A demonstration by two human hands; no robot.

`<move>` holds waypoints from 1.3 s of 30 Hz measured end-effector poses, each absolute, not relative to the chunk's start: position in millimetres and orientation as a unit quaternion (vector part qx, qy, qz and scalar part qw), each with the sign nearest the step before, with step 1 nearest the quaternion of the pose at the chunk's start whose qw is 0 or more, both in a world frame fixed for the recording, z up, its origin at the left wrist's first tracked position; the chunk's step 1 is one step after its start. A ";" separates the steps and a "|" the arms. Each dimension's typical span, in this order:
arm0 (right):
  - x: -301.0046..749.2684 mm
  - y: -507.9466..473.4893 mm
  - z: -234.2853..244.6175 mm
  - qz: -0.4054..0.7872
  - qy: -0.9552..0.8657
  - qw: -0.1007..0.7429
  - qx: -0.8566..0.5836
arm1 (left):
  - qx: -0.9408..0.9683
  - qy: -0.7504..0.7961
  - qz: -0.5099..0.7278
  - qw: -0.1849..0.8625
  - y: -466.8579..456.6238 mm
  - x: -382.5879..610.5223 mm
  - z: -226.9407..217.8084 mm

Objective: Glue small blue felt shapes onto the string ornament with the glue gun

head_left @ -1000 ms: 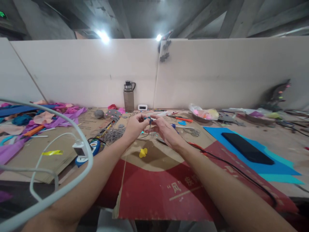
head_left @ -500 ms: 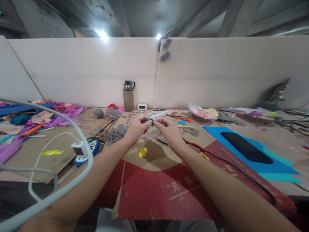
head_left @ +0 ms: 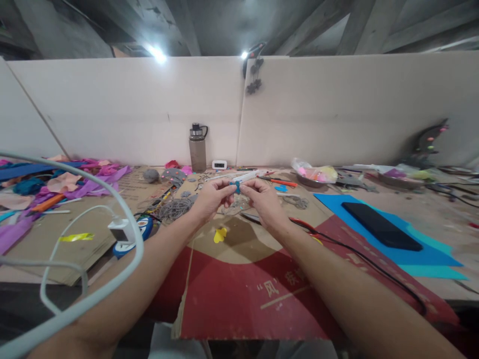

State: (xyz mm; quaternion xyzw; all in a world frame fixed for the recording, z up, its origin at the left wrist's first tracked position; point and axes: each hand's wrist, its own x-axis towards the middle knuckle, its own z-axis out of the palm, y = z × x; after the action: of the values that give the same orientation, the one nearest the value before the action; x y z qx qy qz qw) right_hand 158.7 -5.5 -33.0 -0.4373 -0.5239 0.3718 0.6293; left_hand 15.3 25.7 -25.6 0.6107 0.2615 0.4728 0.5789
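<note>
Between the fingertips of both hands is a small blue cut-out piece (head_left: pixel 237 186), with rounded lobes showing in the gap. My left hand (head_left: pixel 214 197) pinches it from the left, and my right hand (head_left: pixel 261 196) pinches its right side. Below the hands, a yellow petal-shaped cut-out (head_left: pixel 220 235) lies on the cardboard (head_left: pixel 243 299). Scissors with red handles (head_left: pixel 304 224) rest partly hidden under my right wrist. Just behind the hands lies a white stick-like tool (head_left: pixel 245 176), its kind unclear. Another blue cut-out (head_left: pixel 281 188) lies to the right.
A white cable (head_left: pixel 139 249) loops across the left foreground. Grey yarn (head_left: pixel 175 209) lies left of the hands. A black phone (head_left: pixel 379 225) rests on blue sheets (head_left: pixel 422 259) at right. Behind stand a bottle (head_left: pixel 197 152) and a small clock (head_left: pixel 219 165). Colourful scraps (head_left: pixel 63 182) heap far left.
The blue piece has turned between my fingertips, and more of its lobed face shows now. Both hands stay together in nearly the same place. The view has shifted slightly.
</note>
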 end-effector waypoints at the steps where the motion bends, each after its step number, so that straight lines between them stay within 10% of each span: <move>1: 158.4 -5.8 -32.9 0.375 -0.524 0.628 -0.436 | 0.611 0.268 0.471 0.577 25.7 15.1 -26.1; 22: 157.7 -0.7 -41.2 0.375 -0.529 0.623 -0.437 | 0.576 0.286 0.477 0.599 25.3 17.1 -27.7; 39: 240.6 10.1 -9.6 0.027 -0.666 0.273 -0.693 | 0.520 0.302 0.558 0.572 46.6 -3.6 -22.1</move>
State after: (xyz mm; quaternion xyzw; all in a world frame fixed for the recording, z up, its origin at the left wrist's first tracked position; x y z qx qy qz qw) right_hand 240.6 10.1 -9.6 -0.6932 -0.6663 0.0269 0.2735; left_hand -3.6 46.6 -22.1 0.5200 0.3018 0.5581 0.5719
